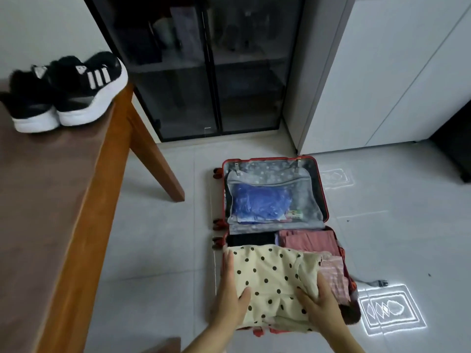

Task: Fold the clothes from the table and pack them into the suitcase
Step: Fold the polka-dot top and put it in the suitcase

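Note:
A red suitcase (321, 189) lies open on the floor. Its near half holds a folded black garment (249, 239), folded pink clothes (309, 240) and a pink striped piece (334, 275). On top lies a folded cream garment with black dots (272, 276). My left hand (230, 294) grips its left edge, thumb on top. My right hand (319, 299) holds its right side, fingers curled around the fold. The far half has a mesh pocket holding a blue item (260, 202).
A brown wooden table (51, 200) stands at the left with a pair of black and white sneakers (68, 90) on it. A dark glass cabinet (204, 72) and white cupboards (382, 85) stand behind the suitcase. Grey tiled floor surrounds it.

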`<state>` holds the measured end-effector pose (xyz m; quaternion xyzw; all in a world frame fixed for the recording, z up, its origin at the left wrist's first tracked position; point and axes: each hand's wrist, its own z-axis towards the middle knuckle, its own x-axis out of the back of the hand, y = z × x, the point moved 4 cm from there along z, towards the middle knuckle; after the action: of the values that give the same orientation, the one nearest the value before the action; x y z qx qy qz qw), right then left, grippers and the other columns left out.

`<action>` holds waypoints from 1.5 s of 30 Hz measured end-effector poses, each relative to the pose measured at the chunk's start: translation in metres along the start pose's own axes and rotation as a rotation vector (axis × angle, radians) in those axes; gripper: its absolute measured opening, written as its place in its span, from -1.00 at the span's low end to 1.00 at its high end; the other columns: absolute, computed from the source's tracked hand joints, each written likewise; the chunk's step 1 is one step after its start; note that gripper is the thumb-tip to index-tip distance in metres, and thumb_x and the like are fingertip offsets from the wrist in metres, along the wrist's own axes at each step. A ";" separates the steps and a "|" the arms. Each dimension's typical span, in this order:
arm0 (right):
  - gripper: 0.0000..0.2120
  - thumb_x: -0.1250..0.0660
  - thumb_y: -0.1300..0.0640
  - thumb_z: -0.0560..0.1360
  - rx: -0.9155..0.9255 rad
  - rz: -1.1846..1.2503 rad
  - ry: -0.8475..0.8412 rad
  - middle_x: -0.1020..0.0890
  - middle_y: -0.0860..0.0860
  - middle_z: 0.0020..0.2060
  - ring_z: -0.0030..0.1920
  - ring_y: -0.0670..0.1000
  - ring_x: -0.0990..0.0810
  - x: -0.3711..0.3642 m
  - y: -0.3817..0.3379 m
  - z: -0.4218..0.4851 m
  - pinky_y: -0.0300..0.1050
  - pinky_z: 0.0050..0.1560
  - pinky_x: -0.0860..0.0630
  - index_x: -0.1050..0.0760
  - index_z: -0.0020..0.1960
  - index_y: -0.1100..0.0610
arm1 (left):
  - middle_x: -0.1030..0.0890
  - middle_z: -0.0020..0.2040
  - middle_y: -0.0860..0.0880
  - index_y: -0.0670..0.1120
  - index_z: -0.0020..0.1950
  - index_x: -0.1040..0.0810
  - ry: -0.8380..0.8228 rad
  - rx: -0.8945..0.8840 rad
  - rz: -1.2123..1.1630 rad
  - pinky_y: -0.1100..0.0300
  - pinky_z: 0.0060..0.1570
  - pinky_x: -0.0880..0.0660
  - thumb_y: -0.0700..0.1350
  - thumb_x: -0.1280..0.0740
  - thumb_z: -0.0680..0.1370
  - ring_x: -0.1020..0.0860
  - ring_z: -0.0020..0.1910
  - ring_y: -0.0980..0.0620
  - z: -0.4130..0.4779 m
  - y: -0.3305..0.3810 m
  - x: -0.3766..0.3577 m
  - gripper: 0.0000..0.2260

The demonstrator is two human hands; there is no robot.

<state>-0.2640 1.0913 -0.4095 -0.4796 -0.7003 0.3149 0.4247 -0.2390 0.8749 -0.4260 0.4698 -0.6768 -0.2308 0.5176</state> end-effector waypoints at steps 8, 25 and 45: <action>-0.50 -0.38 0.17 0.48 -0.010 -0.184 -0.032 -0.54 -0.25 -0.01 -0.02 -0.10 -0.57 -0.045 0.140 0.134 -0.27 -0.15 -0.44 -0.27 0.31 -0.11 | 0.04 0.55 0.19 0.28 0.48 0.21 -0.012 0.020 -0.021 0.10 0.50 -0.08 -0.27 -0.35 0.45 0.02 0.51 0.23 0.115 -0.132 -0.085 -0.08; 0.02 -0.50 -0.05 0.33 0.179 -0.822 0.173 -0.31 0.26 0.39 0.30 0.27 -0.40 -0.130 0.288 0.338 0.08 0.17 -0.43 0.06 0.55 0.16 | 0.10 0.56 -0.10 0.04 0.55 0.18 0.177 0.029 0.373 0.08 0.44 -0.17 -0.02 -0.41 0.47 -0.06 0.52 -0.09 0.278 -0.299 -0.162 -0.12; -0.36 0.03 -0.48 0.39 0.234 -1.259 -0.191 -0.41 0.06 0.39 0.29 0.21 -0.49 -0.170 0.298 0.336 0.22 0.22 -0.38 -0.34 0.36 -0.24 | 0.37 0.52 0.02 0.16 0.53 0.23 -0.254 -0.022 0.736 0.00 0.48 0.16 0.29 -0.23 0.49 0.39 0.48 -0.02 0.286 -0.307 -0.176 -0.19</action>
<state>-0.4146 1.0218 -0.8603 0.1024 -0.8433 0.1212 0.5135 -0.3751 0.8401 -0.8587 0.1576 -0.8563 -0.0930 0.4830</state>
